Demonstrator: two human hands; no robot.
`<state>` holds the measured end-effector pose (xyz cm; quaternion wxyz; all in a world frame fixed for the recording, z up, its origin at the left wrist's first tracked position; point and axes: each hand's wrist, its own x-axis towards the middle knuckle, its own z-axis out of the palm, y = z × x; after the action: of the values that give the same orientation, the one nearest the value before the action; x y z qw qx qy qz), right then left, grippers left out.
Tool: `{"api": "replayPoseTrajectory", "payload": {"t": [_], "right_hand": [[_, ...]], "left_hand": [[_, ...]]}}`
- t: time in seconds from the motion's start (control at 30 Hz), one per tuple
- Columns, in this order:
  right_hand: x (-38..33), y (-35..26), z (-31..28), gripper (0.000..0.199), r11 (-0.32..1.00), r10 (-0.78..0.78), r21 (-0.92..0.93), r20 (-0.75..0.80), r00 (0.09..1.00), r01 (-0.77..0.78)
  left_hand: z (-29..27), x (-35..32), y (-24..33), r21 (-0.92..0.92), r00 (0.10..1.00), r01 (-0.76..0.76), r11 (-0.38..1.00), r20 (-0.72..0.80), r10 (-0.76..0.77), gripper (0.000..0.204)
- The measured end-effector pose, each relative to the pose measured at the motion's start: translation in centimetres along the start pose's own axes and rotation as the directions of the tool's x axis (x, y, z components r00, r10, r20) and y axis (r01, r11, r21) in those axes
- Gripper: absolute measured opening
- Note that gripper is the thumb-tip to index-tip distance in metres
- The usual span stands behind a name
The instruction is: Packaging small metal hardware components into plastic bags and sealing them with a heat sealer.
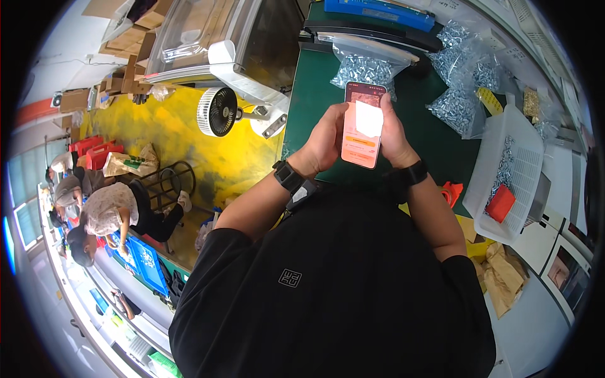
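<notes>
Phone point(361, 146) at upper centre of frame, above the green worktop point(435, 151). Left hand point(322, 140) and right hand point(396, 135) hold it by its long edges. Probably light, stiff, slick, fragile; side edges seem the best hold.

fingers point(337, 114) hold a lit phone point(363, 128) over a green tabletop point(435, 148)

We count two hands point(324, 140) point(397, 135) of ours and one phone point(361, 140). We see also one white fan point(217, 112), one white basket point(528, 170) and at least three clear bags point(365, 70) with metal pieces.
</notes>
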<state>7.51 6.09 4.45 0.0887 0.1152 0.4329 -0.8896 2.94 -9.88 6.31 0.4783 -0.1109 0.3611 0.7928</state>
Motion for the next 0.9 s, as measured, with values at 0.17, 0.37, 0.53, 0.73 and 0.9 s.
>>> {"api": "replayPoseTrajectory", "payload": {"t": [0.17,0.37,0.53,0.73,0.9], "right_hand": [[0.1,-0.7,-0.9,0.084,0.986,0.039,0.161,0.043,0.998,-0.045],[0.4,-1.1,-1.8,0.094,0.965,0.062,0.252,0.044,0.997,-0.071],[1.1,-1.1,-2.5,0.094,0.953,0.057,0.289,0.103,0.993,-0.085],[1.3,-1.6,-2.6,0.094,0.946,0.078,0.305,0.105,0.991,-0.107],[1.5,-1.9,-3.0,0.091,0.951,0.050,0.298,0.101,0.994,-0.078]], "left_hand": [[1.1,-0.6,-0.5,-0.024,0.994,-0.037,0.999,0.103,0.039,0.042],[1.6,-0.9,-0.7,0.148,0.970,-0.046,0.988,0.244,0.009,0.052],[1.8,-0.2,-0.4,0.223,0.962,-0.063,0.973,0.273,0.000,0.066],[2.0,0.0,-0.5,0.349,0.974,-0.061,0.935,0.228,-0.022,0.074],[1.8,0.7,-0.3,0.233,0.954,-0.061,0.971,0.301,-0.012,0.070]]}}
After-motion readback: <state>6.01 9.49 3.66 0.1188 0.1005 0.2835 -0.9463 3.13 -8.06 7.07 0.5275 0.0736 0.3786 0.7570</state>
